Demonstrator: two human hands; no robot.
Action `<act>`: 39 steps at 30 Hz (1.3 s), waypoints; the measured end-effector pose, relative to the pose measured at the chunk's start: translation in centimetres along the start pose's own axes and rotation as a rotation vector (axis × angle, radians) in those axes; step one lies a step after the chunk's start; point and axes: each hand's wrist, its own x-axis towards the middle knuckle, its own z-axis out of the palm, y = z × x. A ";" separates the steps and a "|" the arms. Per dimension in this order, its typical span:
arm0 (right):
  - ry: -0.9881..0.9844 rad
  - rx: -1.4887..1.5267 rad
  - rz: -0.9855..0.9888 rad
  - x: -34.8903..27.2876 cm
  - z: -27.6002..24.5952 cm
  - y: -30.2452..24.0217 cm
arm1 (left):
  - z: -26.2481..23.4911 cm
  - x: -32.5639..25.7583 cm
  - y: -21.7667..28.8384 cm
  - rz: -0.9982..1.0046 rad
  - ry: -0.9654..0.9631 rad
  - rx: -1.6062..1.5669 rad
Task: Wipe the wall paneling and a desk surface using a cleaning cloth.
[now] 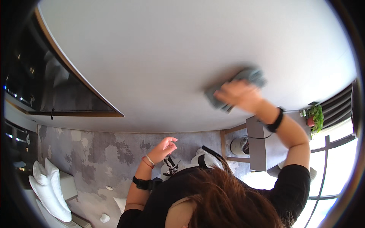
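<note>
Against the pale wall (159, 57), my right hand (241, 95) presses a folded grey-green cloth (255, 77), which sticks out past the fingers on both sides. Motion smears both hand and cloth somewhat. That arm is raised and bent, with a black band on its wrist. Lower and to the left, my left hand (164, 147) hovers in the air over the floor, holding nothing. Its fingers are loosely curled, with the thumb apart from them. Thin bracelets circle its wrist, and a black strap sits further up the forearm.
A dark glossy panel (57, 83) with a wooden edge hangs on the wall at left. To the right stand a grey desk (273, 146), a bin (239, 145), a potted plant (316, 117) and a bright window (336, 159). White pillows (55, 190) lie at lower left beside patterned carpet (95, 152).
</note>
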 end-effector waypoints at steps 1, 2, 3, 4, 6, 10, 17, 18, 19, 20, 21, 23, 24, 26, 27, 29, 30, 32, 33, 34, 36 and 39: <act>0.540 -0.261 0.133 -2.3 -2.3 2.2 | 0.0 -0.6 0.1 -0.007 -0.009 0.008; 0.688 -0.408 0.309 -3.8 -4.4 4.7 | 0.1 -1.2 0.4 -0.083 0.025 0.013; 0.762 -0.467 0.427 -5.8 -7.0 7.4 | 0.1 -1.4 0.5 -0.150 0.051 0.020; 0.894 -0.455 0.540 -7.2 -9.5 9.3 | 0.1 -1.4 -0.2 -0.158 0.071 0.033; 1.301 -0.308 0.767 -10.5 -10.9 14.3 | 0.6 -0.5 -0.4 -0.163 0.033 0.033; 1.288 -0.350 0.764 -0.7 -7.4 6.5 | 2.9 0.3 -0.4 -0.212 0.070 -0.013; 0.670 -0.146 0.229 -2.8 11.0 -5.0 | 5.2 4.1 1.3 -0.212 -0.111 0.092; 0.630 -0.119 0.212 -4.0 12.2 -4.9 | 5.4 4.5 1.9 -0.207 -0.108 0.123; 0.591 -0.093 0.192 -5.3 12.6 -4.3 | 5.5 5.0 2.5 -0.200 -0.102 0.152; 0.597 -0.061 0.274 -6.8 12.9 -3.4 | 5.5 5.4 3.1 -0.197 -0.103 0.165; 0.597 -0.023 0.357 -8.9 12.0 -2.3 | 5.6 5.2 3.3 -0.218 -0.082 0.139; 0.692 -0.053 0.600 -13.2 10.1 1.0 | 5.9 4.2 3.5 -0.245 -0.054 0.121; 0.845 -0.119 0.796 -15.5 10.6 2.6 | 5.8 4.0 3.8 -0.256 -0.044 0.144; 1.248 -0.100 1.154 -17.9 12.3 6.0 | 6.0 4.3 4.0 -0.263 -0.043 0.182; 1.502 -0.001 1.307 -18.5 13.4 7.1 | 6.1 4.5 3.9 -0.288 -0.016 0.156; 1.603 0.054 1.521 -16.6 11.2 7.5 | 6.5 4.4 3.9 -0.325 0.012 0.142; 1.695 0.105 1.727 -15.2 10.1 7.5 | 7.0 4.7 4.2 -0.312 0.039 0.073; 1.630 -0.089 1.577 -10.5 9.2 4.8 | 8.2 4.7 4.6 -0.310 0.054 0.025; 1.539 -0.111 1.386 -8.2 8.5 3.5 | 8.5 4.7 4.8 -0.311 0.077 -0.027; 1.698 0.145 1.199 -5.6 7.4 2.2 | 8.5 4.9 5.1 -0.318 0.084 -0.074; 1.519 -0.015 1.082 -5.6 6.5 1.6 | 7.9 4.8 5.3 -0.345 0.063 -0.053; 1.534 -0.136 0.897 -10.3 9.0 3.9 | 9.1 6.2 6.8 -0.386 0.042 -0.007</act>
